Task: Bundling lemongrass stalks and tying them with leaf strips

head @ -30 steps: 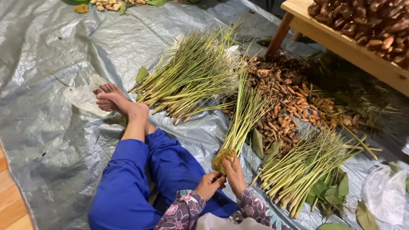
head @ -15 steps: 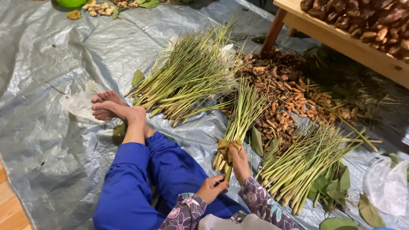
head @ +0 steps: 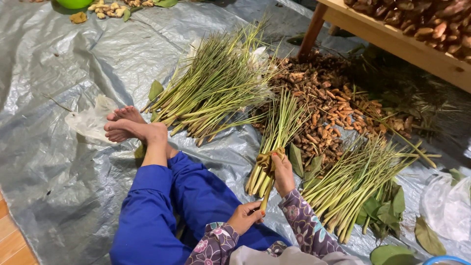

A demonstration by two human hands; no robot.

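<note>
I sit on a grey tarp [head: 59,162] with my legs in blue trousers stretched out and my feet crossed. My right hand [head: 283,172] grips a small bundle of lemongrass stalks [head: 274,142] at the brown leaf band wrapped around it. My left hand [head: 245,216] pinches the lower end of one stalk below the bundle. The bundle's green tops point away from me, and its pale cut ends point toward my lap.
A big loose heap of lemongrass [head: 216,83] lies ahead, another [head: 358,181] to the right. Brown rhizomes [head: 328,113] are piled between them. A wooden bench [head: 392,44] stands at the top right. Green leaves [head: 387,216] and a plastic bag [head: 449,206] lie right.
My right hand moved up the bundle to the leaf band and lifted it a little. My left hand dropped back toward my lap, holding one stalk's end.
</note>
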